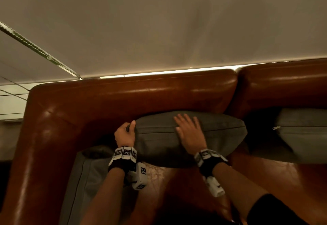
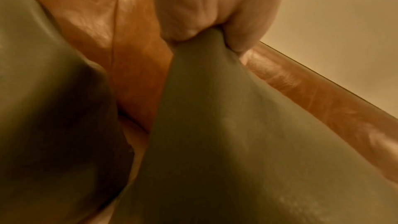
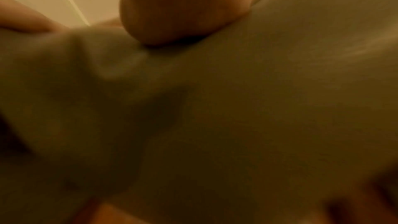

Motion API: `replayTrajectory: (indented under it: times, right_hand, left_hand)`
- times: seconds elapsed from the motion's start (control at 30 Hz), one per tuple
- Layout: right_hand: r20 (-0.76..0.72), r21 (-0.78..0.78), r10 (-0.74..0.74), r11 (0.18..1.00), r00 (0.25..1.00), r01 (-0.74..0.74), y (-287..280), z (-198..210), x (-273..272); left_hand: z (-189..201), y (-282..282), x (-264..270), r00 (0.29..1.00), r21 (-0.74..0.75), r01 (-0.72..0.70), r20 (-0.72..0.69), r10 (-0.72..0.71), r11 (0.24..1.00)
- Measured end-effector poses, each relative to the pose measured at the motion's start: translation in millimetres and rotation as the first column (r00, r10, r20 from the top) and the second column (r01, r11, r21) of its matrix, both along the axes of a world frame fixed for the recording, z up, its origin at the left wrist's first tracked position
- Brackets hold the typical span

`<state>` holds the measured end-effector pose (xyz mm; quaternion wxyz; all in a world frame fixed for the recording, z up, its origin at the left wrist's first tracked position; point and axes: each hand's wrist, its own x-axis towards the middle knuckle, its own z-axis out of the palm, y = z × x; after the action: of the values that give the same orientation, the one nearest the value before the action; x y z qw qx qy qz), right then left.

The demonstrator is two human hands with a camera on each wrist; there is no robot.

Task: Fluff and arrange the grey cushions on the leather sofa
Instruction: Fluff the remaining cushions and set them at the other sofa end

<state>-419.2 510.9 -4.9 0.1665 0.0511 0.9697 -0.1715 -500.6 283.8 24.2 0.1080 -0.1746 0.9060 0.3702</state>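
A: Nearest the head camera: both forearms, each with a wrist rig. State the left hand first

B: It pinches the left corner of the middle cushion. The left wrist view confirms this: thumb and curled fingers bunch the grey fabric to a point. Probable purpose: to anchor that end while the other hand works

A: Right hand?

B: Fingers spread and straight, palm flat on the cushion's top edge. It grips nothing. Judged function: to press or pat the filling, or to steady the cushion upright

A: Cushion location?

B: On the seat of the sofa, standing on its long edge and leaning on the backrest, near the left arm. A second cushion stands to its right, against the next back section. A third lies beside the left arm, at a lower level

A: What does each view add?

B: Only the head view shows the layout and all three cushions. Only the left wrist view shows the pinch from the palm side, plus the gap between cushion and backrest. The right wrist view is blurred: it shows the heel of the hand denting the fabric, not the fingers

A: Progress?

B: Judged mid-task: the third cushion is not yet stood up
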Motion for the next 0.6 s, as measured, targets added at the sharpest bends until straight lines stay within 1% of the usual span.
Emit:
replayTrajectory:
  times: [0.07,0.1,0.17,0.2,0.23,0.27,0.3,0.33,0.4,0.43,0.47,0.5,0.53,0.6]
  right_hand:
    - [0.026,0.047,-0.132,0.99,0.991,0.131,47,-3,16]
    - [0.022,0.07,-0.161,0.985,0.987,0.159,65,-2,23]
    - [0.01,0.138,-0.152,0.979,0.988,0.149,87,4,31]
    - [-0.011,0.165,-0.178,0.97,0.984,0.177,92,5,32]
    - [-0.05,0.177,-0.254,0.95,0.966,0.259,96,4,31]
    - [-0.101,0.162,-0.375,0.908,0.921,0.387,100,5,32]
    - [-0.142,0.131,-0.509,0.841,0.849,0.525,104,7,35]
    - [-0.142,0.087,-0.627,0.763,0.766,0.64,111,11,39]
    - [-0.04,-0.005,-0.796,0.605,0.604,0.797,124,25,48]
    - [0.025,-0.045,-0.835,0.548,0.549,0.835,131,34,54]
    - [0.081,-0.093,-0.852,0.511,0.518,0.855,137,41,59]
    - [0.118,-0.156,-0.852,0.491,0.509,0.857,140,46,62]
    - [0.129,-0.221,-0.849,0.479,0.512,0.85,142,48,66]
    - [0.105,-0.334,-0.851,0.458,0.515,0.824,141,51,67]
  left_hand:
    - [-1,5,0,1.0,0.003,0.007,0.007,-0.007,1.0]
    - [-1,6,-1,1.0,0.006,0.006,0.009,-0.006,1.0]
    - [0,8,-3,1.0,0.004,0.006,0.003,-0.006,1.0]
    - [1,8,-4,1.0,-0.001,0.007,-0.003,-0.007,1.0]
    - [2,7,-4,1.0,0.0,0.005,-0.011,-0.005,1.0]
    - [3,7,-4,1.0,0.006,0.003,-0.018,-0.003,1.0]
    - [6,6,-3,1.0,0.021,-0.002,-0.024,0.003,1.0]
    - [7,5,-1,0.999,0.047,-0.02,-0.032,0.022,0.999]
    - [9,2,2,0.996,0.103,-0.069,-0.051,0.075,0.992]
    - [9,0,5,0.994,0.111,-0.085,-0.062,0.092,0.99]
    - [10,0,9,0.991,0.111,-0.098,-0.074,0.107,0.989]
    - [11,-2,14,0.988,0.105,-0.121,-0.082,0.13,0.987]
    - [13,-5,21,0.984,0.094,-0.151,-0.083,0.159,0.984]
    - [14,-10,37,0.979,0.066,-0.193,-0.054,0.196,0.979]
